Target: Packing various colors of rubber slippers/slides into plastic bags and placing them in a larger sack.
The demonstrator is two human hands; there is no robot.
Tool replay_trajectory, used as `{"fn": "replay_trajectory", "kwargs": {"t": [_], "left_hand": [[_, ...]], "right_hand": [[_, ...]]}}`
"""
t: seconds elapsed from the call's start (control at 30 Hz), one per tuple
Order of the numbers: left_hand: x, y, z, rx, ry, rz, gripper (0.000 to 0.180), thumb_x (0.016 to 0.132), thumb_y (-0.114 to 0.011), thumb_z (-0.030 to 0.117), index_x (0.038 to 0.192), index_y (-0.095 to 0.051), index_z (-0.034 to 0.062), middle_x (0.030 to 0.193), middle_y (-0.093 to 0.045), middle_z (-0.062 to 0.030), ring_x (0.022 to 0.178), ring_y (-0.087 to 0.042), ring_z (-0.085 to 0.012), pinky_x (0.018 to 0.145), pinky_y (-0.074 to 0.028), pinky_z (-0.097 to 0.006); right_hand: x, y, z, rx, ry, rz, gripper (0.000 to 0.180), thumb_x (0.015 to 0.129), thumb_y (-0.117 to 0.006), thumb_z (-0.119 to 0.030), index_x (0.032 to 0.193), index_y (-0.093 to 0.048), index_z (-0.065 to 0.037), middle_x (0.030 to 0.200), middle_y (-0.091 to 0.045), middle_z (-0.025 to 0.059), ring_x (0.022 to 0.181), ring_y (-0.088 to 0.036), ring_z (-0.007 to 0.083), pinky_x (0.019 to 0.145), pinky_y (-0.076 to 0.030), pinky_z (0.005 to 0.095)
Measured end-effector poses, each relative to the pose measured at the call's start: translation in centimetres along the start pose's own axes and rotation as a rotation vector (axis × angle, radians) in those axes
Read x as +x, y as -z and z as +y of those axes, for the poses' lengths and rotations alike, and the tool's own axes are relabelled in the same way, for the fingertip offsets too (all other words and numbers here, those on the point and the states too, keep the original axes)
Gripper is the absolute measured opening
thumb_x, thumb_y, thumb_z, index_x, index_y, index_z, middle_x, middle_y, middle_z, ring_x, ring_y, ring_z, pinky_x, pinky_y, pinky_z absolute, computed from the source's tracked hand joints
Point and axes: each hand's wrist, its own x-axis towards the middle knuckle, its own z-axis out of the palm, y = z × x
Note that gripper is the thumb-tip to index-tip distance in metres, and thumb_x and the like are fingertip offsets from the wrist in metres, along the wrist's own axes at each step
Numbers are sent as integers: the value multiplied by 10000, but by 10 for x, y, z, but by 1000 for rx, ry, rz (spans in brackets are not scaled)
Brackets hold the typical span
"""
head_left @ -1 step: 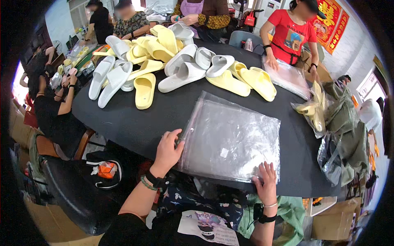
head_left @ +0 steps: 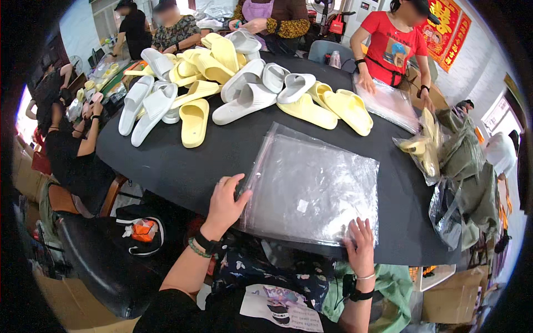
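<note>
Right now the stack of clear plastic bags (head_left: 313, 186) lies flat on the dark round desk (head_left: 183, 166), at the near edge, directly in front of the person wearing the camera. Its long axis runs roughly left to right along that edge, tilted a little so the far corner points toward the slippers. Both hands are on it: the left hand (head_left: 225, 202) rests at the near left corner, fingers spread and thumb laid against the plastic edge, not closed around anything; the right hand (head_left: 361, 247) lies flat on the near right corner, fingers apart, pressing down rather than gripping. Neither is clearly nearer, since each touches its own corner. Beyond the bags, well apart across bare desk, sits a jumble of yellow slippers (head_left: 333, 108) and white slippers (head_left: 250, 94), nothing between them and the bags. Across the desk a person in a red shirt (head_left: 394, 44) has both hands on another pile of clear bags (head_left: 388, 102). To the right, bagged yellow slippers (head_left: 419, 152) hang over the rim beside olive-green bundles (head_left: 466, 166). Other people sit around the left and far sides.
</note>
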Motion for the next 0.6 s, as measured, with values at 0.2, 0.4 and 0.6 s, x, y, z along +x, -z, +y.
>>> {"fn": "replay_trajectory", "kwargs": {"t": [0.2,0.4,0.6], "left_hand": [[-8,22,34,209,-340,-157,754,671,-855,405,1336,-577,185,1468,-399,-154,1380,-303,-411,1111,-270,-586],[-22,16,42,298,-462,-305,765,642,-840,481,1327,-606,235,1515,-384,-121,1442,-242,-377,1164,-128,-612],[-33,-5,33,286,-514,-432,643,692,-824,420,1260,-642,181,1444,-466,-132,1387,-352,-356,1153,-152,-625]], "right_hand": [[6,13,-2,101,-14,93,384,861,-531,30,1207,-662,-73,1401,-544,175,1398,-384,401,1117,-363,464],[2,25,1,85,-12,124,381,850,-543,57,1191,-668,-61,1406,-543,167,1400,-385,395,1094,-396,445],[-14,25,21,-42,-27,28,441,810,-523,74,1189,-676,-93,1410,-535,149,1400,-368,420,1110,-364,470]]}}
